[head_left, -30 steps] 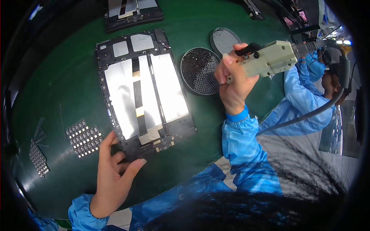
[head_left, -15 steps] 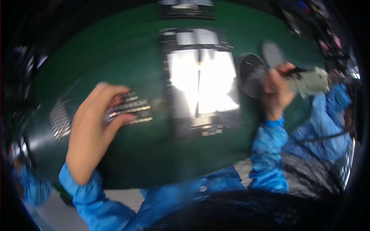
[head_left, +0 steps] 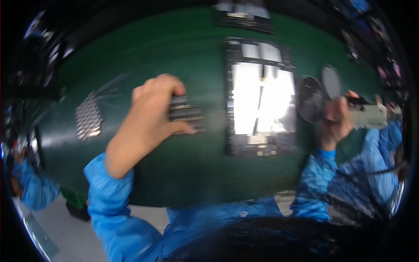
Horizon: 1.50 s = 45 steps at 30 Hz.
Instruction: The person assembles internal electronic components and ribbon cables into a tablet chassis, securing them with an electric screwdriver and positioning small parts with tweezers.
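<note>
My left hand (head_left: 148, 113) curves its thumb and fingers around a block of small dark parts with pale metallic strips (head_left: 190, 115), low over the green table. Motion blur hides their exact kind. To the right of that hand lies an opened tablet-like device (head_left: 262, 139), its two large silver panels glaring white. Closed around a pale grey cylindrical tool (head_left: 366, 115) is my right hand (head_left: 337, 120), at the right side of the table. Beside it are a dark round dish (head_left: 310, 99) and a lighter grey round disc (head_left: 331, 81).
A patch of small silvery parts in rows (head_left: 88, 117) lies on the green table (head_left: 187, 170) at the left. Another opened device (head_left: 244, 17) sits at the far edge. People in blue sleeves (head_left: 37, 187) are at both sides.
The whole view has shifted, so the table's things appear further right. My left hand keeps its hold on the dark parts and looks further from the silvery patch. The right hand still grips the tool.
</note>
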### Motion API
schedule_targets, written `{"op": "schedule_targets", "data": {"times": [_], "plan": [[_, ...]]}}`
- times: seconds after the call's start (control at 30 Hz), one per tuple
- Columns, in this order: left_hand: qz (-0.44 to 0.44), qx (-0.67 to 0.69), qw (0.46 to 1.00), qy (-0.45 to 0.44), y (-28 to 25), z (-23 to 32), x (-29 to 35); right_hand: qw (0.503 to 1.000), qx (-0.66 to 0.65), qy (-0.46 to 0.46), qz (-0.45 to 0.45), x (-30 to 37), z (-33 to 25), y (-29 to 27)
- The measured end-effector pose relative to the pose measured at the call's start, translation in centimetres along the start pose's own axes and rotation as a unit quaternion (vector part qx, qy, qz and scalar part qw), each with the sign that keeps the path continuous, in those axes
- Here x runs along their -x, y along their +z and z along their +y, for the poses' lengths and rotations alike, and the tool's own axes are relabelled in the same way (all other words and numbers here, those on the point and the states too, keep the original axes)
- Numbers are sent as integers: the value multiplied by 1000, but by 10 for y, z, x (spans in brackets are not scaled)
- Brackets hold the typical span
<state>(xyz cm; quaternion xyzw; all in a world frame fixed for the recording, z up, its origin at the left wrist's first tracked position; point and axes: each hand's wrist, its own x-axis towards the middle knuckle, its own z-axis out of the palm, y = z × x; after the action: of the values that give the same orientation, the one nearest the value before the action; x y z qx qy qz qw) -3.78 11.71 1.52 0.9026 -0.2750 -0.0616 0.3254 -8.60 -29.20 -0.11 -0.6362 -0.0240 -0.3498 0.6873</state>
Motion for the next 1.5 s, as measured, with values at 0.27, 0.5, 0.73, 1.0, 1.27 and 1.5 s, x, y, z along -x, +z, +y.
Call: {"op": "schedule_targets", "data": {"times": [0.27,0.5,0.73,1.0,1.27,1.5], "plan": [[37,156,979,-127,14,1,-10,999,-46,21,21,3,9,13],[66,58,995,-51,27,1,-18,998,-50,24,15,-2,8,5],[137,-13,990,-23,21,12,-16,998,-46,42,16,0,9,9],[154,-11,988,-20,22,16,-17,999,21,32,3,-1,11,11],[147,-6,989,-19,21,19,-20,999,31,30,3,-4,11,8],[111,56,990,-68,17,20,-12,998,-40,49,-10,0,20,6]]}}
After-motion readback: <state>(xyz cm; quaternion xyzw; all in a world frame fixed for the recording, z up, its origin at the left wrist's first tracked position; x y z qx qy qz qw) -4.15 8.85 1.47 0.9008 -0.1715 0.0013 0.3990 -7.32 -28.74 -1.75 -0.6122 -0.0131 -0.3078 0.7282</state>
